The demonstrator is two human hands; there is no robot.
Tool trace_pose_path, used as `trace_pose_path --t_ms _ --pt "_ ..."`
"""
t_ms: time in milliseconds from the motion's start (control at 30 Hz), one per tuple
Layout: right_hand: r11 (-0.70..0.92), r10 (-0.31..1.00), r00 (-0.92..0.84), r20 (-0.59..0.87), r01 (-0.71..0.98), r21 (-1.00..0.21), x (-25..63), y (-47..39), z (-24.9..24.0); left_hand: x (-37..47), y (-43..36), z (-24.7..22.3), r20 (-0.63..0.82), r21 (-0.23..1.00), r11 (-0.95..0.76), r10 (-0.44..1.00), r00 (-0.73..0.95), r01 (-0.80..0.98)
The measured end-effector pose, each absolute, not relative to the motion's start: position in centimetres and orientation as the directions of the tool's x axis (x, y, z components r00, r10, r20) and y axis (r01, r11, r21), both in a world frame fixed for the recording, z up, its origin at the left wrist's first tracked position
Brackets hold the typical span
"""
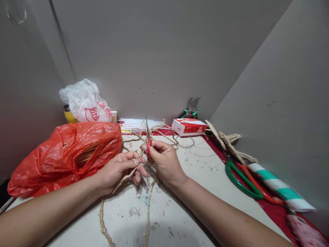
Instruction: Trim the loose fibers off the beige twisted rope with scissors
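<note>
Grey walls (164,61) back the tabletop (197,168). From here I see the left hand (117,169), fingers curled, pinching braided cord (125,178); beside it, the right hand (168,163) grips red-handled scissors (149,148) pointing forward. Cord also loops beyond both hands.

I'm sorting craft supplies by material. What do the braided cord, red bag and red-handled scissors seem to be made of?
Braided cord: probably dried plant fibre, matte, with uneven tan strands.
Red bag: thin plastic, glossy, with crinkles and bright highlights.
Scissors: slim dark blades, likely metal; solid red handle, perhaps plastic, finish unclear.
</note>
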State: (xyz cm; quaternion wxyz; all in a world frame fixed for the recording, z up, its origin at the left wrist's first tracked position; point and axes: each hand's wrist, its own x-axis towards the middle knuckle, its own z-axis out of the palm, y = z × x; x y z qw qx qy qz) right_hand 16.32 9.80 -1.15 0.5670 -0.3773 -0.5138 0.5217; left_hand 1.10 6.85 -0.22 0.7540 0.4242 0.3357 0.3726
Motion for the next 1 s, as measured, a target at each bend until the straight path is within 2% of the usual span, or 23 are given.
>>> trace_pose_path --t_ms 100,300,500,633,733,833,900,1000 --pt "0.151 0.98 -0.106 0.171 -0.171 -0.974 16.3 9.6 -1.1 1.1 6.9 -0.5 -0.185 0.889 0.363 0.843 0.504 -0.281" --pt "0.1 0.967 -0.208 0.144 -0.208 -0.973 16.4 9.8 -1.2 1.1 6.8 -0.2 -0.136 0.901 0.304 0.876 0.462 -0.31" --pt "0.1 0.977 -0.164 0.137 -0.216 -0.971 16.7 10.1 -1.0 1.1 6.7 -0.2 -0.122 0.927 0.253 0.902 0.413 -0.277" --pt "0.173 0.978 -0.082 0.192 -0.194 -0.966 17.0 10.3 -0.8 1.1 6.8 -0.3 -0.106 0.94 0.218 0.918 0.382 -0.263" --pt "0.266 0.963 -0.026 0.269 -0.077 -0.961 17.4 10.4 -0.7 1.1 6.8 -0.1 -0.1 0.95 0.192 0.934 0.343 -0.247" --pt "0.384 0.917 -0.145 0.371 0.069 -0.921 17.8 10.4 -0.7 1.1 6.9 0.2 -0.084 0.952 0.173 0.941 0.329 -0.252" --pt "0.485 0.864 -0.253 0.436 0.184 -0.855 18.2 10.4 -0.9 1.0 7.0 0.2 -0.079 0.948 0.172 0.942 0.328 -0.267" --pt "0.635 0.77 -0.357 0.528 0.357 -0.685 18.9 10.8 -1.2 1.0 7.0 0.2 -0.086 0.939 0.18 0.948 0.306 -0.293"
